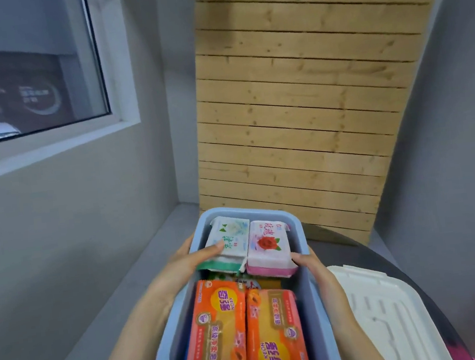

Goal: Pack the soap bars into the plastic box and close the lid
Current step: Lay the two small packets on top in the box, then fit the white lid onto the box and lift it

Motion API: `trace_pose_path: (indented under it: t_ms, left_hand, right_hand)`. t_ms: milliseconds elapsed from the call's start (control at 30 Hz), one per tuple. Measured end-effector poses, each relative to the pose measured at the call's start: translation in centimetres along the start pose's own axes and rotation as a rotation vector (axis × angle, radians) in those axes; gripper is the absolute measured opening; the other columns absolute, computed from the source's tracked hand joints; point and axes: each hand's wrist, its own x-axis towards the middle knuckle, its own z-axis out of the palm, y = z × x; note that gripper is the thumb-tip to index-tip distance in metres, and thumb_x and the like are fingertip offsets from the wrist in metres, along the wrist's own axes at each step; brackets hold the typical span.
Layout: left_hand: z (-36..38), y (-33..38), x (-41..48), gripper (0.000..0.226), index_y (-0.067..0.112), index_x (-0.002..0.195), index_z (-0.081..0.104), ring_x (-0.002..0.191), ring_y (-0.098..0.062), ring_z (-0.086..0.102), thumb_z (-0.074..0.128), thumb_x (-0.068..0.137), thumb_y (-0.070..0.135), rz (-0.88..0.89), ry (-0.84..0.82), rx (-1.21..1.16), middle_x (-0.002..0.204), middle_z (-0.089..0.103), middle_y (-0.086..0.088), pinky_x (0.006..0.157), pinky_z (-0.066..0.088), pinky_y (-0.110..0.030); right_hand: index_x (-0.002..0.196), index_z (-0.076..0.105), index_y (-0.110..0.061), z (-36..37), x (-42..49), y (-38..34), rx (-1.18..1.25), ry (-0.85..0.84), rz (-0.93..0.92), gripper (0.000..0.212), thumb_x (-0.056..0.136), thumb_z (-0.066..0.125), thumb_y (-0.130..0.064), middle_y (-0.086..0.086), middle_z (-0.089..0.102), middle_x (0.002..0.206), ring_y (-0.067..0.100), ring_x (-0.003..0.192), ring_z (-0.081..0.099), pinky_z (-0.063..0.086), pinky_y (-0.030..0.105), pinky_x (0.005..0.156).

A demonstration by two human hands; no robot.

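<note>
A blue-grey plastic box (301,231) stands open in front of me. Two orange soap packs (215,333) (274,332) lie side by side in its near half. In the far half sit a white-and-green soap pack (231,236) and a white-and-pink rose soap pack (267,246). My left hand (189,262) grips the green pack from the left, thumb on top. My right hand (308,263) holds the pink pack's near right corner. More packs lie underneath, mostly hidden. The white lid (390,310) lies flat to the right of the box.
A dark round table (357,252) bears the box and lid. A slatted wooden panel (304,98) leans against the wall behind it. Grey walls close in on both sides, with a window (28,70) at upper left and grey floor (151,263) at left.
</note>
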Motion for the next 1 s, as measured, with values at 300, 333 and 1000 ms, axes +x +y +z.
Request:
trace_pose_path:
  t_ms: [300, 333, 1000]
  left_hand:
    - [-1.2, -1.6, 1.7, 0.046, 0.022, 0.120, 0.055, 0.068, -0.015, 0.073, 0.071, 0.077, 0.023, -0.084, 0.018, 0.060, 0.080, 0.077, 0.003, 0.049, 0.054, -0.020]
    - [-1.2, -1.6, 1.7, 0.048, 0.021, 0.121, 0.054, 0.071, -0.018, 0.074, 0.072, 0.076, 0.023, -0.093, 0.018, 0.061, 0.084, 0.078, 0.000, 0.052, 0.055, -0.023]
    - [16.1, -0.2, -4.5, 0.079, 0.027, 0.148, 0.017, 0.144, -0.011, 0.015, 0.044, 0.084, 0.063, 0.437, -0.229, 0.928, 0.158, 0.017, 0.005, 0.111, 0.017, -0.028]
  right_hand:
    - [0.125, 0.056, -0.011, -1.4, -0.2, 3.7, 0.088, -0.100, -0.060, 0.076, 0.059, 0.077, -0.041, 0.020, 0.066, 0.100, 0.017, 0.069, 0.072, 0.055, 0.026, 0.055]
    - [0.124, 0.056, -0.014, -1.6, 0.1, 3.8, 0.054, -0.090, -0.080, 0.087, 0.047, 0.080, -0.046, 0.020, 0.067, 0.098, 0.015, 0.068, 0.073, 0.055, 0.024, 0.053]
    - [0.124, 0.055, -0.033, -20.5, -6.8, 4.1, -0.241, 0.168, -0.287, 0.048, 0.079, 0.074, -0.030, -0.013, 0.055, 0.132, 0.005, 0.127, 0.046, 0.036, 0.018, 0.093]
